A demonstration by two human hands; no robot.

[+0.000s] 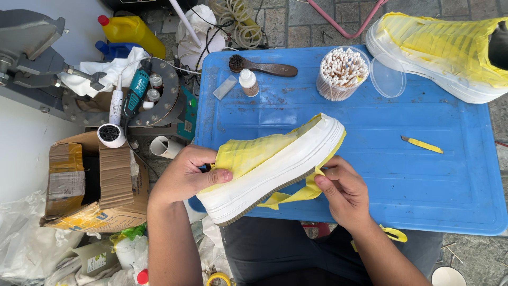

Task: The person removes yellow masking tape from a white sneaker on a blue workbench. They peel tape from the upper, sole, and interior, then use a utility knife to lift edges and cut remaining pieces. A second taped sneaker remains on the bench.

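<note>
Cardboard box [95,185] sits at far left beside a white hair dryer [112,124]. The left hand [185,175] is closed on the heel end of a white-soled sneaker [270,164] wrapped in yellow masking tape, thumb pressed on the tape; the shoe is held on its side above the near edge of the blue table [370,159]. The right hand [344,190] pinches a loose yellow tape strip [299,193] at the sole. Behind lie a brush [262,66], a cotton swab tub [344,71] and a second taped sneaker [444,53].
</note>
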